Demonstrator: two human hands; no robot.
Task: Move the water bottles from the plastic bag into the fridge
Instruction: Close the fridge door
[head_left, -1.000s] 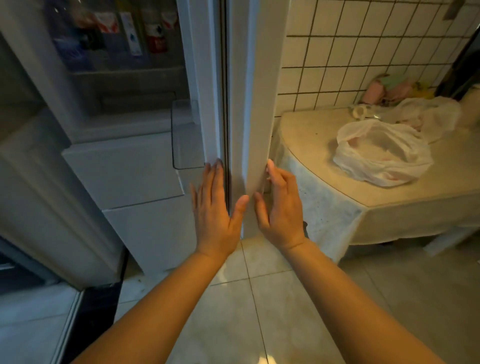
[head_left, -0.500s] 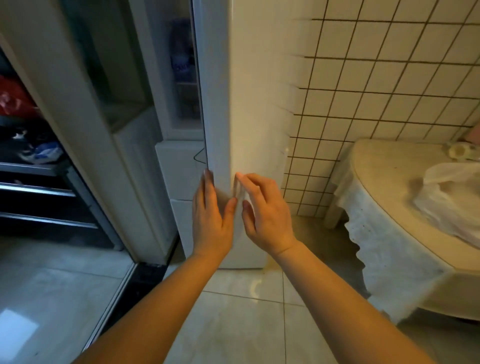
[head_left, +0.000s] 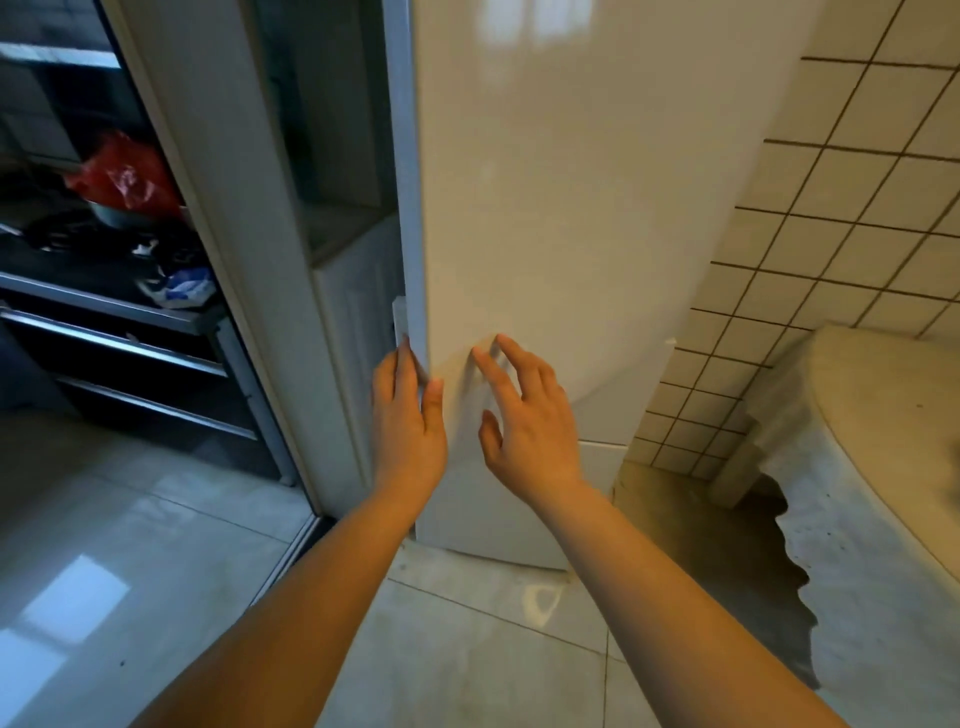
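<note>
The white fridge door (head_left: 545, 208) fills the middle of the head view, swung almost flat against the fridge body, with only a narrow dark gap left along its left edge. My left hand (head_left: 408, 415) lies flat on that left edge, fingers straight. My right hand (head_left: 530, 415) touches the door's front face with its fingertips, fingers spread and loosely bent. No water bottle and no plastic bag is in sight.
A table with a pale cloth (head_left: 883, 415) stands at the right, against the tiled wall (head_left: 857, 218). Left of the fridge, a white door frame (head_left: 218, 208) opens onto a dark shelf unit holding a red bag (head_left: 124, 176). Tiled floor (head_left: 467, 649) lies below.
The fridge door has swung nearly closed under both hands, hiding the door shelves. My view has turned left, so the plastic bag on the table has left the frame.
</note>
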